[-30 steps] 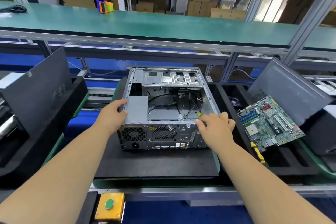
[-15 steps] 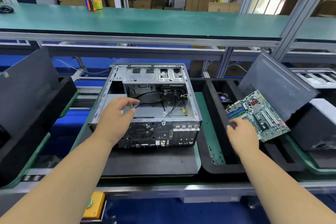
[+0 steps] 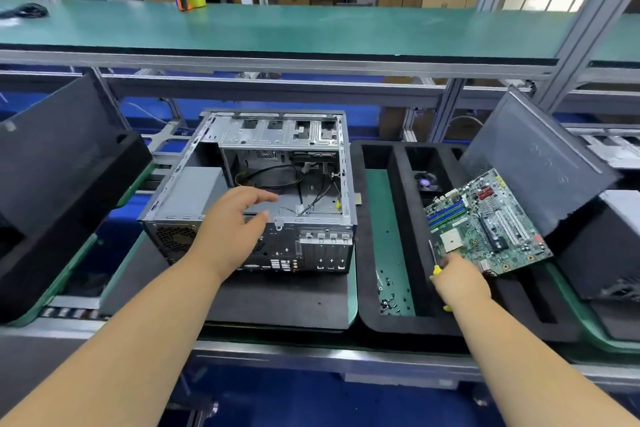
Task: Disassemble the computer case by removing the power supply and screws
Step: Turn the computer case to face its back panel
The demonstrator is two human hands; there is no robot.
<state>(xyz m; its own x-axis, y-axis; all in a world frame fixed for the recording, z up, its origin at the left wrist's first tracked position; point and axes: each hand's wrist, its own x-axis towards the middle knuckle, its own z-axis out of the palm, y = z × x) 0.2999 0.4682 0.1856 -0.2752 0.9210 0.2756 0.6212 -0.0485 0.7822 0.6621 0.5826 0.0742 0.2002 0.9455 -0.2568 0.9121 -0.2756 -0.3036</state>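
Observation:
An open metal computer case point(image 3: 277, 135) lies on a dark mat, its rear panel facing me. The grey power supply point(image 3: 194, 192) sits in its near-left corner, and loose cables point(image 3: 277, 177) run across the bare floor inside. My left hand point(image 3: 232, 229) hovers over the case's rear top edge, fingers relaxed and spread, holding nothing. My right hand point(image 3: 457, 279) is at the black foam tray and grips a yellow-handled screwdriver point(image 3: 437, 269), whose shaft points up past the motherboard's corner.
A green motherboard point(image 3: 485, 225) leans in the black foam tray point(image 3: 401, 204) on the right, with a fan point(image 3: 427, 180) behind it and several loose screws point(image 3: 389, 302) in the green-floored slot. Dark side panels stand at left point(image 3: 59, 149) and right point(image 3: 533, 163). A green shelf point(image 3: 277, 28) runs overhead.
My right hand left the case's rear edge, went right to the foam tray and took hold of the screwdriver. My left hand shifted from the power supply's left side to over the case's rear edge.

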